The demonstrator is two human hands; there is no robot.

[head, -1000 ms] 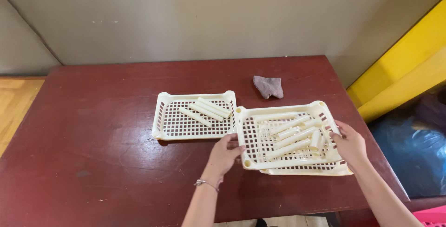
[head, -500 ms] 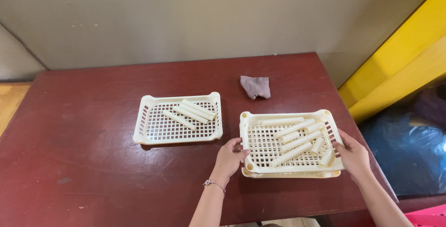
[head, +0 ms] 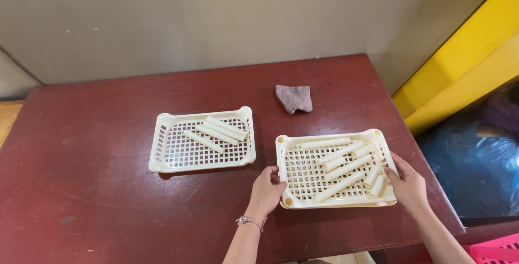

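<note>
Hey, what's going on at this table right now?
A person grips a cream perforated plastic tray by its two short ends, left hand on one and right hand on the other. It rests flat on the dark red wooden table and holds several cream plastic tubes lying loose. A second cream perforated tray sits apart to its left with three or four tubes along its far side. A crumpled greyish-purple cloth lies behind them.

Two trays side by side on the surface (head: 81, 134)

Right tray (head: 296, 158) holds tubes (head: 346, 166); left tray (head: 162, 150) holds fewer; cloth (head: 294, 97) lies behind.
</note>
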